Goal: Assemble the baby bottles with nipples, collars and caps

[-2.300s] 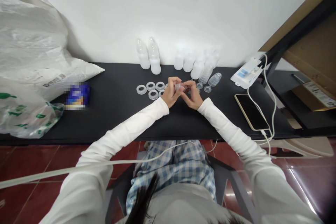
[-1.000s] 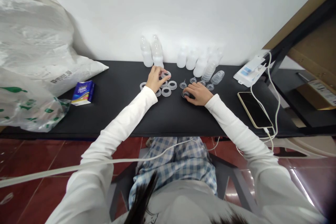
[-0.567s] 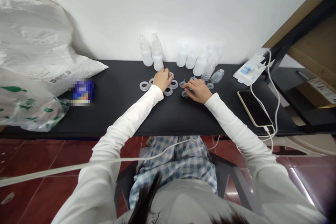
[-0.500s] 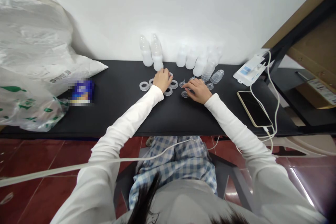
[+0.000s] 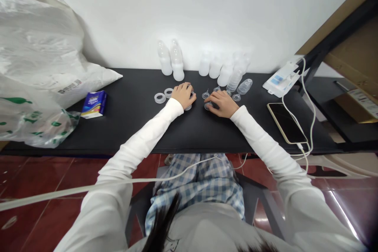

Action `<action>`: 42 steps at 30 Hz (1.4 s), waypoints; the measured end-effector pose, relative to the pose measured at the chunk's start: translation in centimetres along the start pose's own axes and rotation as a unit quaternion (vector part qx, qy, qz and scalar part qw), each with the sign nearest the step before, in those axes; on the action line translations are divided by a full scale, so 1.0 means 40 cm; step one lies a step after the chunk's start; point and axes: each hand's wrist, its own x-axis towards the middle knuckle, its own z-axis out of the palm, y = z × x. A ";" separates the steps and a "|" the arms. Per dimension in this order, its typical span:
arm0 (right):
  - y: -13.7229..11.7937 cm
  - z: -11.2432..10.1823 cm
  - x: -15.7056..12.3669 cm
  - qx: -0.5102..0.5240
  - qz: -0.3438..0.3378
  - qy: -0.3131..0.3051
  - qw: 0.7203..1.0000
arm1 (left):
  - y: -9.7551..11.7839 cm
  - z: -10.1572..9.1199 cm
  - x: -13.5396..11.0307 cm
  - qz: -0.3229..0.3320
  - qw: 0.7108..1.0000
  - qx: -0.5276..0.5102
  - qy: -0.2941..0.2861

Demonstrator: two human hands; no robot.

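My left hand [image 5: 183, 95] rests palm down over several white screw rings, fingers spread and partly hiding them. Two rings show beside it: one ring [image 5: 160, 98] on the left and another ring [image 5: 168, 93] closer in. My right hand [image 5: 223, 103] lies over small clear teats, fingers apart and bent. Its fingertips touch a clear teat [image 5: 208, 106] in front. Another teat [image 5: 206, 95] stands just behind with its thin tip up. Behind the left hand stand two bottles with clear domed covers, a nearer bottle [image 5: 177, 65] and a farther bottle [image 5: 165, 61].
White bottles [image 5: 225, 75] stand against the wall. Beside them are stacked clear covers [image 5: 234, 80] and a tilted cover [image 5: 245, 86]. A phone [image 5: 287, 123] with a cable and a white box [image 5: 280, 80] lie right. Tissues [image 5: 94, 104] and plastic bags [image 5: 38, 114] sit left.
My left hand has shifted slightly toward me and now covers more of the rings. The leftmost ring has slid a little left. My right hand has barely moved.
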 end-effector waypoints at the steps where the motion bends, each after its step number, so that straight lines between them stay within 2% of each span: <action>1: 0.000 0.002 0.000 0.001 -0.005 -0.008 1.000 | -0.002 -0.004 0.000 -0.007 1.000 0.006 0.000; 7: 0.014 0.009 0.002 -0.017 -0.010 -0.002 1.000 | -0.016 -0.024 0.004 -0.041 0.998 0.038 -0.012; 10: 0.025 0.009 0.000 -0.019 -0.002 -0.006 1.000 | -0.032 -0.022 0.011 -0.047 0.999 0.012 0.005; 13: 0.027 0.007 -0.003 -0.016 0.004 -0.016 1.000 | -0.053 -0.018 0.034 -0.049 0.994 -0.055 0.085; 16: 0.021 0.004 -0.003 -0.015 0.009 -0.003 1.000 | -0.074 -0.022 0.076 -0.060 0.977 -0.105 0.176; 21: 0.015 -0.005 -0.002 -0.024 0.039 0.032 0.998 | -0.094 -0.020 0.158 -0.052 0.957 -0.165 0.234; 28: 0.016 -0.013 -0.003 -0.051 0.049 0.069 0.995 | -0.110 0.009 0.211 -0.132 0.940 -0.168 0.265; 31: 0.014 -0.012 -0.003 -0.053 0.048 0.070 0.995 | -0.117 0.016 0.219 -0.117 0.940 -0.170 0.273; 35: 0.013 -0.011 -0.002 -0.046 0.055 0.066 0.995 | -0.122 0.028 0.224 -0.053 0.939 -0.181 0.287; 40: 0.016 -0.021 -0.003 -0.026 0.073 0.092 0.993 | -0.106 0.014 0.201 -0.094 0.937 -0.166 0.294; 42: 0.014 -0.025 0.001 -0.003 0.100 0.128 0.987 | -0.088 -0.007 0.171 -0.066 0.946 -0.151 0.279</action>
